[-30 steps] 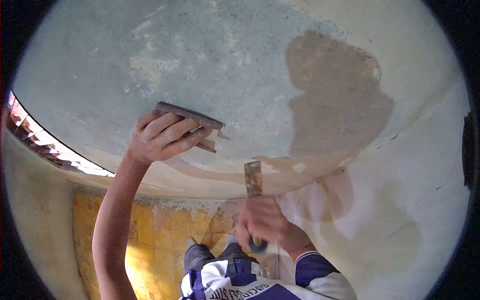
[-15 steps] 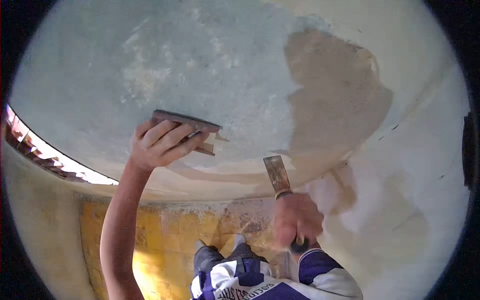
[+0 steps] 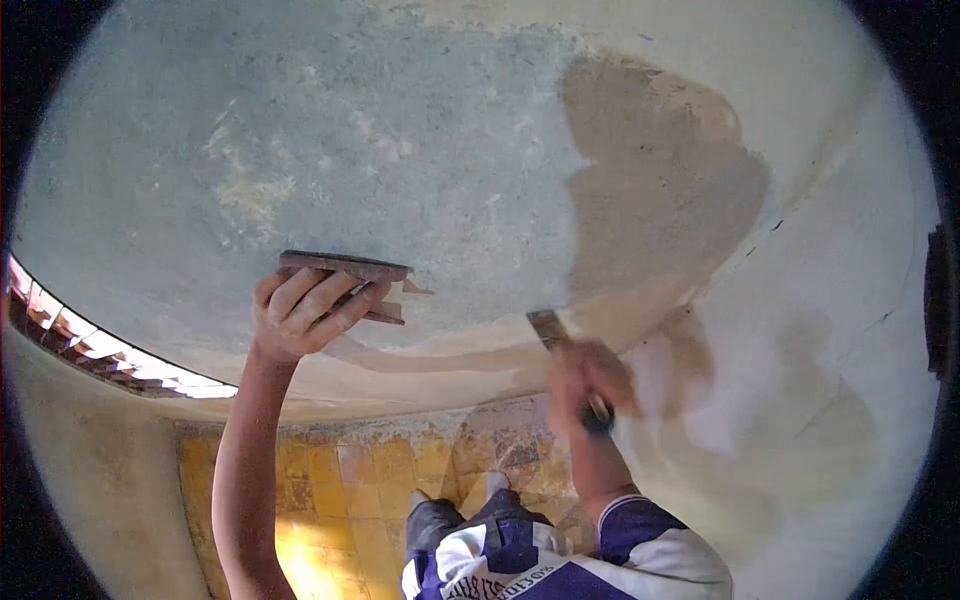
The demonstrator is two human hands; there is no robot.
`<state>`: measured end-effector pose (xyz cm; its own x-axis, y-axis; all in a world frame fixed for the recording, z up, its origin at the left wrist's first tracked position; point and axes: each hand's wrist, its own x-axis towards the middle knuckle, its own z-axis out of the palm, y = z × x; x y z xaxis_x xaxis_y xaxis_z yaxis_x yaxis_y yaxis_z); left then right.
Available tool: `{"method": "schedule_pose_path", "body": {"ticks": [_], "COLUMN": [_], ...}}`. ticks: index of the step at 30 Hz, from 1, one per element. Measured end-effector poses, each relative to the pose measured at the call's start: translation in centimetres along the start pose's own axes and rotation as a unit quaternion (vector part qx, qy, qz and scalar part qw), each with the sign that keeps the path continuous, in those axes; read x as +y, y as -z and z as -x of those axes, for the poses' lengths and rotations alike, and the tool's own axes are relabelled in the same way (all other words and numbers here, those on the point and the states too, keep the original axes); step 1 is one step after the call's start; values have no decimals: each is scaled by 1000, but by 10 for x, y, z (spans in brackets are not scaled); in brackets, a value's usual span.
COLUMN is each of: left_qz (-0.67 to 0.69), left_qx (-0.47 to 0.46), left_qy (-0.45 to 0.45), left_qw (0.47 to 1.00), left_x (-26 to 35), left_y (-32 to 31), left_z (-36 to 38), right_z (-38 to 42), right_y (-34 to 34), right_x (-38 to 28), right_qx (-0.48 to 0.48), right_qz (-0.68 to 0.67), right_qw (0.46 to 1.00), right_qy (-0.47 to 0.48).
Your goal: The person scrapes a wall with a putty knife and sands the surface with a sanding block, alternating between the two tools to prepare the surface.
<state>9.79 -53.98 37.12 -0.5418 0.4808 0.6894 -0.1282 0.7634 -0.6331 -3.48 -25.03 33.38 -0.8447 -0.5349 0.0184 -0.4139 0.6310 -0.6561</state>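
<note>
My left hand [image 3: 305, 312] is raised at the wall, its fingers wrapped around a flat plastering float [image 3: 345, 267]. The float's long edge lies right by the grey-blue wall surface [image 3: 420, 150], and a pale strip shows at its right end. In my right hand [image 3: 590, 380], slightly blurred, is a putty knife [image 3: 548, 328], its metal blade pointing up toward the wall. The dark handle end sticks out below that fist. A brown, damp-looking patch [image 3: 660, 180] spreads on the wall above and right of the knife.
Yellow tiles [image 3: 330, 470] cover the floor below, where my feet [image 3: 497, 483] stand close to the wall's base. Light comes through a slatted opening [image 3: 110, 345] at the left. A pale wall [image 3: 800, 420] with brownish stains lies to the right.
My right hand has moved up, bringing the knife's handle closer to the wall, and the blade looks shorter. The float and left hand sit a little lower and further left in view.
</note>
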Motion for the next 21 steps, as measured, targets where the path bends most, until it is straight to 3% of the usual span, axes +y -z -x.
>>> {"method": "schedule_pose_path", "body": {"ticks": [1,2,6,8,10,12,15,17,18,20,21], "left_qz": [2,3,6,11,3,-2,-1,-10,-13,-11,-4], "left_qx": [8,15,26,23,25,26,-2,-2,-2,20,30], "left_qy": [-1,-2,3,4,2,0,-3,-9,-14,-4,-1], "left_qw": [1000,1000,1000,1000,1000,1000,1000,1000,1000,1000,1000], "left_x": [0,1,1,3,0,0,0,-1,-2,-2,-1], "left_y": [-1,-2,-5,-5,-5,-6,1,0,0,-6,-6], "left_z": [-1,-1,1,2,1,0,-5,-3,-1,1,1], "right_z": [-15,-30,0,-13,-12,-14,-37,-12,-18,-27,-28], "right_y": [-27,-45,-47,-98,-81,-35,-56,-23,-29,-40,-64], "right_x": [21,28,62,106,98,60,53,41,47,60,74], "right_qx": [123,240,295,295,287,299,357,386,345,261,317], "right_qz": [-44,-47,-240,-202,-165,-147,-369,-45,-174,-437,-390], "right_qw": [980,922,869,897,901,873,755,836,830,747,797], "right_qy": [152,300,316,259,282,355,408,387,403,427,334]}}
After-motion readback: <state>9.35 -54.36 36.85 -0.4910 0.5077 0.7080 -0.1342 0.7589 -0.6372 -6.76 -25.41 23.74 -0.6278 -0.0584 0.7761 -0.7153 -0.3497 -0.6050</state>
